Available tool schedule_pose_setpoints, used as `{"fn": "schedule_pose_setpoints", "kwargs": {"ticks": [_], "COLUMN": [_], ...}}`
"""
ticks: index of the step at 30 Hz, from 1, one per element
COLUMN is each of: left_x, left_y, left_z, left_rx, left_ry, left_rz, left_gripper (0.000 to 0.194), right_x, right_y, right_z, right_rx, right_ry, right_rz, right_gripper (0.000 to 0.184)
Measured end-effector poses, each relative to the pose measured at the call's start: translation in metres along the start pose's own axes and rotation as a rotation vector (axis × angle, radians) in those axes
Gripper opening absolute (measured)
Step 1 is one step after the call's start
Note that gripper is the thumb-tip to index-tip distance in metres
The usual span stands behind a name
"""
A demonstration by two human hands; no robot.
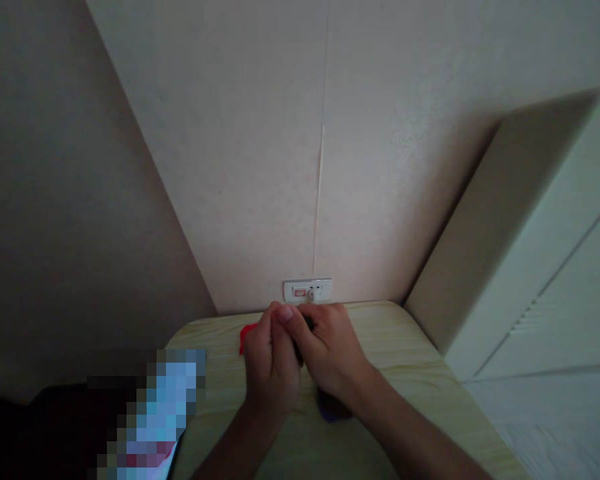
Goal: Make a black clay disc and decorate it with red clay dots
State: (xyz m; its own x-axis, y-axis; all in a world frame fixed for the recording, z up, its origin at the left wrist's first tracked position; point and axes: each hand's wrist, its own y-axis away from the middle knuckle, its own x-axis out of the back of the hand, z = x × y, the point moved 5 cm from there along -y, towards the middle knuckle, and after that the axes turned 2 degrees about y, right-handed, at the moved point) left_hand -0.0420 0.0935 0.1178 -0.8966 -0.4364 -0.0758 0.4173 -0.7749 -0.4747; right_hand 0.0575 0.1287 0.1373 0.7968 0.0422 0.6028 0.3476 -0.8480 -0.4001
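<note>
Supporting surface: pale wood-grain tabletop with rounded far corners. Resting directly on it: red item, partly hidden. On the near right of the red item: dark object with purple edge, mostly covered. On the near left: pixelated screen, contact with tabletop unclear.

The view is dim and soft, darkest lower left beside a bright pixelated patch.

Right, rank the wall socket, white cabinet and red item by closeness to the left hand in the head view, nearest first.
1. Red item: at the left edge of the left hand, partly hidden by it.
2. Wall socket: beyond the hand, slightly right.
3. White cabinet: well off to the right.
</note>
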Motion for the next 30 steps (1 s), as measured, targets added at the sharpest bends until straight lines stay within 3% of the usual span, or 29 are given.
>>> {"fn": "schedule_pose_setpoints", "kwargs": {"ticks": [3,8,12,15,20,24,30], "left_x": [-0.001,0.002,-0.001,-0.002,0.001,0.005,0.004], "left_y": [-0.001,-0.009,-0.014,-0.012,-0.010,-0.013,-0.013], "left_z": [0.003,0.005,-0.004,-0.008,0.002,0.014,0.016], "left_rx": [0.002,-0.021,0.075,0.115,0.024,-0.078,-0.102], "left_ry": [0.009,0.081,0.165,0.122,-0.088,-0.264,-0.285], "left_rz": [0.000,0.025,-0.056,-0.052,-0.055,-0.086,-0.155], "left_gripper": [0.046,0.040,0.034,0.033,0.037,0.041,0.043], "right_x": [-0.002,-0.002,0.001,0.000,0.005,0.010,0.008], "right_y": [0.001,0.006,0.009,0.010,0.011,0.009,0.006], "right_z": [0.000,-0.009,-0.015,-0.015,-0.010,-0.010,-0.010], "right_rx": [0.005,0.078,0.170,0.293,0.417,0.322,0.079], "right_ry": [-0.131,-0.137,-0.033,0.093,0.347,0.284,-0.001], "right_rz": [-0.005,0.025,0.103,0.113,0.212,0.132,-0.078], "right_gripper": [0.069,0.059,0.049,0.045,0.047,0.048,0.059]}}
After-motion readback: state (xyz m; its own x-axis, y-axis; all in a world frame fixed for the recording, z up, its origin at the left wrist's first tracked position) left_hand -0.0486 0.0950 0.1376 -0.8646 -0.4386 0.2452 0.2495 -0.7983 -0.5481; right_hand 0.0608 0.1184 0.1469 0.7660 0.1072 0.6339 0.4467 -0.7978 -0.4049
